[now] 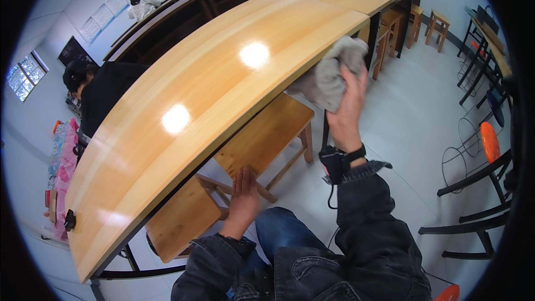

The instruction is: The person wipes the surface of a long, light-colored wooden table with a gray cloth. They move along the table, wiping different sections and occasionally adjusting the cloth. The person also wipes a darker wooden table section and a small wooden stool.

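Observation:
A crumpled grey cloth (339,60) hangs in my right hand (347,106), slightly blurred, beside the front edge of a long wooden table (217,79). Whether the cloth touches the table edge I cannot tell. My left hand (244,194) rests flat, fingers together, on the near end of a wooden stool (267,133). This stool stands partly under the table. Another wooden stool (184,219) is to the left of it, also partly beneath the tabletop. A black device is strapped to my right wrist.
Across the table a person in black (110,88) bends low; another person (143,7) is farther back. A small black object (70,220) sits at the table's left end. On the right are orange stools (490,142), black metal legs and loose cables (462,154) on the floor.

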